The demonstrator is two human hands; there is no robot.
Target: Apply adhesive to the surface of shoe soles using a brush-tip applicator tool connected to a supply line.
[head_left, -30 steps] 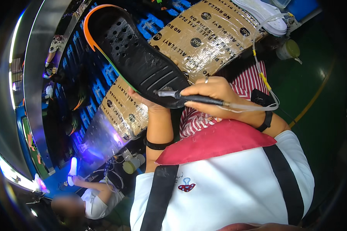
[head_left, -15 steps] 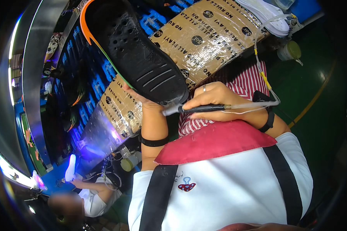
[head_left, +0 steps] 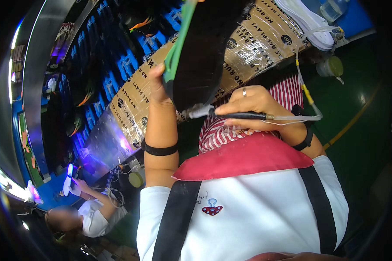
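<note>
My left hand [head_left: 158,85] grips a large black shoe sole [head_left: 202,48] with a green sidewall. The thumb lies against the green edge; the other fingers are hidden behind the sole. The sole stands tilted, its lower end toward me and its top running out of view. My right hand [head_left: 250,104], with a ring on one finger, is closed round the black handle of a brush [head_left: 244,115]. The brush's pale bristles touch or nearly touch the sole's lower end. A clear tube [head_left: 296,118] runs from the handle's back end.
Behind the sole lies a work surface [head_left: 133,106] covered in printed brown paper and clear film. Blue racks [head_left: 127,65] with black soles line the left. White soles [head_left: 311,26] and a lidded jar [head_left: 331,66] are at upper right. A co-worker [head_left: 98,213] sits lower left.
My left hand has turned the sole more edge-on, bringing its green sidewall into view. The right hand and brush have shifted slightly to the right.
</note>
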